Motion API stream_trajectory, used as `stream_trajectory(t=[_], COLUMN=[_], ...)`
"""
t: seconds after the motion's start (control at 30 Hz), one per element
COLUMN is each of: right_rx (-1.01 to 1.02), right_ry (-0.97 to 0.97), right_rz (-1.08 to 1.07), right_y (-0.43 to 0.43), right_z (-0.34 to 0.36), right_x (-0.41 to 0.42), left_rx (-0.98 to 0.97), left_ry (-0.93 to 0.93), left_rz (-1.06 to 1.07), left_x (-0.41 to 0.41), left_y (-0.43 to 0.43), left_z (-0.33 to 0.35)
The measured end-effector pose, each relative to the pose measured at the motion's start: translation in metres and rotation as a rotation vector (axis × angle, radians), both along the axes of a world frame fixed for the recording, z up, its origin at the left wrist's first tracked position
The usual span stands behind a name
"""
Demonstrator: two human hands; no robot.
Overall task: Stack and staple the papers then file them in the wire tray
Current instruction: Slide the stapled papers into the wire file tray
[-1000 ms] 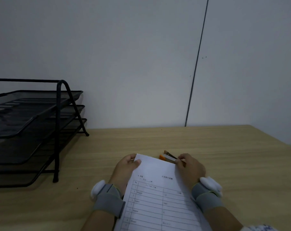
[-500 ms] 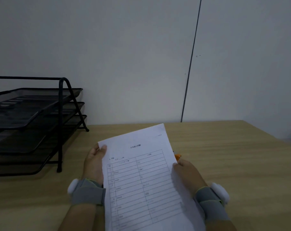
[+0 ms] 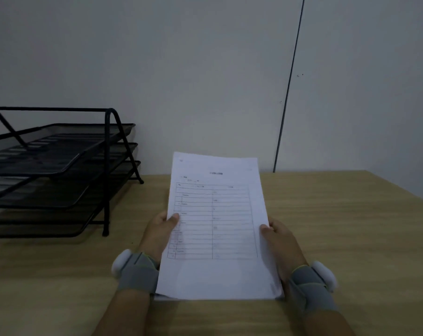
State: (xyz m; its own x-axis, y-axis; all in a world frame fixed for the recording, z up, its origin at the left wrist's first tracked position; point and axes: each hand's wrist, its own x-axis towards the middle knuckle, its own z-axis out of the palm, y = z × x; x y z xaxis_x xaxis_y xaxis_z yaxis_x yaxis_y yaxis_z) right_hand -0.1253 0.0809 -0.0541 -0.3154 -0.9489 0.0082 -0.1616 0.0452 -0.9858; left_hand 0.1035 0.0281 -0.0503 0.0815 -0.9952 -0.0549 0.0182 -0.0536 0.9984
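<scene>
1. Both hands up front, gripping a white printed paper stack with a ruled table on top [image 3: 215, 226], held upright-ish above the light wooden desk [image 3: 339, 226], bottom edge low near the wrists.
2. Left hand [image 3: 160, 232]: thumb pressed on the sheet's left edge, fingers behind, so clamped on the stack. Right hand [image 3: 279, 241]: thumb on the right edge, rest of fingers hidden behind; pinched on it too.
3. Grey wrist straps w/ white pods on both forearms, left one [image 3: 137, 270].
4. Black wire-mesh three-tier tray [image 3: 60, 166] sitting on the desk at far left, well apart from the papers; openings facing toward the person & slightly right.
5. Key relation: tray lies left & forward of the stack, so left hand nearer. Stack's long axis running away from the body, roughly matching tray depth, needing a swing to the left only.
6. Stapler not in view; staple at top-left corner too blurry to confirm. Judging: prob. squaring up or checking the stack, filing not yet done.
7. Next, likely: carry left, feed short edge first into a tier. Risk: sheets fanning if grip loosens.
</scene>
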Motion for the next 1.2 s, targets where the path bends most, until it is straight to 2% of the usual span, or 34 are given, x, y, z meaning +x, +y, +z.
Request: stream_trajectory(t=[0.07, 0.2, 0.37, 0.5, 0.6, 0.93, 1.2], right_rx=[0.039, 0.021, 0.030, 0.045, 0.061, 0.088, 0.112], right_ry=[0.024, 0.067, 0.052, 0.023, 0.003, -0.041, -0.032], right_rz=[0.089, 0.101, 0.075, 0.082, 0.093, 0.139, 0.186], right_y=[0.002, 0.000, -0.002, -0.004, -0.005, -0.009, -0.002], right_z=[-0.004, -0.005, -0.003, -0.001, -0.001, 0.008, 0.016], right_x=[0.006, 0.020, 0.036, 0.044, 0.051, 0.069, 0.078], left_rx=[-0.009, 0.017, 0.081, -0.014, -0.058, -0.005, -0.040], left_ry=[-0.003, 0.008, 0.299, 0.473, 0.546, 0.394, 0.409], left_rz=[0.048, 0.115, 0.390, 0.578, 0.609, 0.578, 0.641], left_x=[0.006, 0.020, 0.052, 0.089, 0.118, 0.163, 0.166], left_y=[-0.001, 0.002, 0.009, 0.014, 0.017, 0.007, 0.017], left_z=[0.002, 0.001, 0.003, 0.017, 0.027, 0.051, 0.042])
